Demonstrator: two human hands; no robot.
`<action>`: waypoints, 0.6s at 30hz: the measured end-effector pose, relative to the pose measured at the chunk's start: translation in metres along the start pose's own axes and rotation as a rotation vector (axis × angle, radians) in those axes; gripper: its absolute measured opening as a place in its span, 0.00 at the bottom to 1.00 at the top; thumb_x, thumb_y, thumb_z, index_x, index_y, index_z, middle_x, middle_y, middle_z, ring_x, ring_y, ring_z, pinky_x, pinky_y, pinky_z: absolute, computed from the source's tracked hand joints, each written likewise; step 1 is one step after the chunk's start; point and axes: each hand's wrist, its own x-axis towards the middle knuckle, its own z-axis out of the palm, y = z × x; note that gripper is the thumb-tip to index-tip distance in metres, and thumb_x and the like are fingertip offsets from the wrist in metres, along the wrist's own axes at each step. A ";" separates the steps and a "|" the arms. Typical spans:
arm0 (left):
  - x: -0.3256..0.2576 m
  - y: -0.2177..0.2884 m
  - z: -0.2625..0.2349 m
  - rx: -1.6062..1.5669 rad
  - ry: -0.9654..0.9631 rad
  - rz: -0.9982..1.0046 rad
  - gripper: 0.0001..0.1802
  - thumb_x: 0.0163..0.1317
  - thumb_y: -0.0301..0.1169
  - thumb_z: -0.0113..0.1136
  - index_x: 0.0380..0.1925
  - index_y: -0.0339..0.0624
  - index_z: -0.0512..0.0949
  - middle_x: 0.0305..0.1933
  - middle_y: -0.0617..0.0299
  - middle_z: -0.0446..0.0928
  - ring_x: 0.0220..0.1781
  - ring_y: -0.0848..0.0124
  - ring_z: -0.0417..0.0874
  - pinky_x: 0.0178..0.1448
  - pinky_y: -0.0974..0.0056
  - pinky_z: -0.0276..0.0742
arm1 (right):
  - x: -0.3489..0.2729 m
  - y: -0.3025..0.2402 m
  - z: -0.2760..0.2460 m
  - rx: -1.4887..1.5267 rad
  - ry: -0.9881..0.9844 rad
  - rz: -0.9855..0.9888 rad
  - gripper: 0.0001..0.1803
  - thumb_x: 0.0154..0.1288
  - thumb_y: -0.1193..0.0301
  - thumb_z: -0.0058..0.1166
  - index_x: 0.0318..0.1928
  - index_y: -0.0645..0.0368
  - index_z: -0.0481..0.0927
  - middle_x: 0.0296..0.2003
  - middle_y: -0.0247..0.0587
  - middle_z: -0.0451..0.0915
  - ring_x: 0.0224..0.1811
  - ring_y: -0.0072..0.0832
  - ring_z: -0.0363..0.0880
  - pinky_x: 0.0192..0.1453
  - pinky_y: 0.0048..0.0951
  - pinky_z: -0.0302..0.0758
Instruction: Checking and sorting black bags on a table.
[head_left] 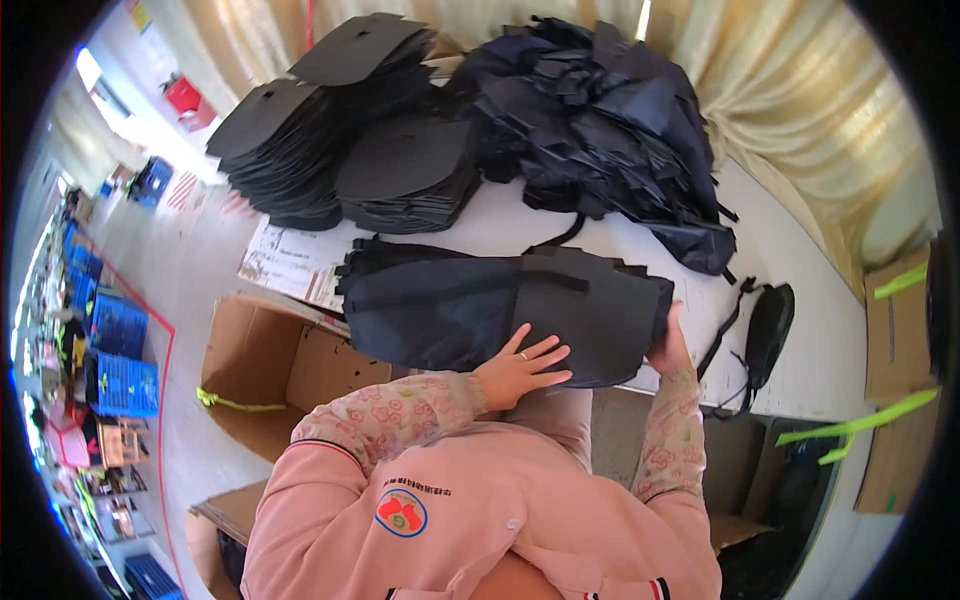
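Note:
A dark navy fabric bag piece point(430, 318) with a black strap along it lies in front of me at the table's near edge. On its right half sits a stiff black panel point(590, 320). My left hand point(525, 370) rests on the panel's near left corner, fingers spread and flat. At the right end my right hand point(674, 345) grips the edge of the fabric, thumb upward; its other fingers are mostly hidden by the cloth.
Stacks of black panels point(405, 165) stand at the back left of the white table point(770, 225). Beside them is a heap of dark fabric pieces point(600, 110). A black strapped pouch point(770, 330) lies at right. Cardboard boxes point(250, 350) flank the table; blue crates point(125, 385) line the left floor.

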 end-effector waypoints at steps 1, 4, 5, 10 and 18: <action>0.000 0.000 0.001 -0.041 0.015 0.017 0.46 0.47 0.23 0.61 0.69 0.62 0.60 0.78 0.59 0.48 0.80 0.59 0.44 0.76 0.34 0.35 | -0.004 0.001 -0.012 0.029 -0.105 -0.036 0.43 0.69 0.35 0.32 0.69 0.58 0.62 0.66 0.41 0.68 0.68 0.36 0.65 0.71 0.40 0.60; -0.001 0.000 -0.002 -0.105 0.019 -0.010 0.45 0.46 0.23 0.62 0.69 0.62 0.62 0.78 0.59 0.48 0.80 0.60 0.44 0.76 0.35 0.34 | -0.019 0.014 -0.026 0.007 -0.231 -0.079 0.40 0.70 0.41 0.40 0.69 0.58 0.62 0.66 0.39 0.68 0.67 0.35 0.67 0.71 0.38 0.61; -0.001 -0.001 0.000 -0.121 0.038 0.013 0.45 0.47 0.23 0.62 0.68 0.61 0.63 0.78 0.59 0.47 0.80 0.59 0.44 0.76 0.34 0.34 | -0.017 0.015 -0.026 -0.028 -0.225 -0.112 0.39 0.70 0.45 0.47 0.69 0.59 0.61 0.66 0.38 0.68 0.67 0.35 0.67 0.71 0.37 0.61; 0.001 0.001 -0.005 -0.303 0.143 0.060 0.40 0.51 0.28 0.66 0.67 0.57 0.64 0.77 0.55 0.50 0.79 0.57 0.48 0.77 0.36 0.36 | -0.012 0.000 0.025 -0.327 0.000 -0.062 0.42 0.54 0.71 0.67 0.67 0.62 0.61 0.61 0.44 0.70 0.63 0.36 0.69 0.67 0.36 0.65; -0.061 -0.110 -0.064 -0.332 0.458 -0.200 0.47 0.45 0.41 0.74 0.66 0.47 0.63 0.70 0.45 0.57 0.73 0.44 0.54 0.74 0.39 0.45 | -0.021 0.017 0.030 -0.316 0.101 -0.192 0.40 0.53 0.73 0.66 0.66 0.65 0.62 0.59 0.47 0.72 0.60 0.39 0.72 0.65 0.35 0.69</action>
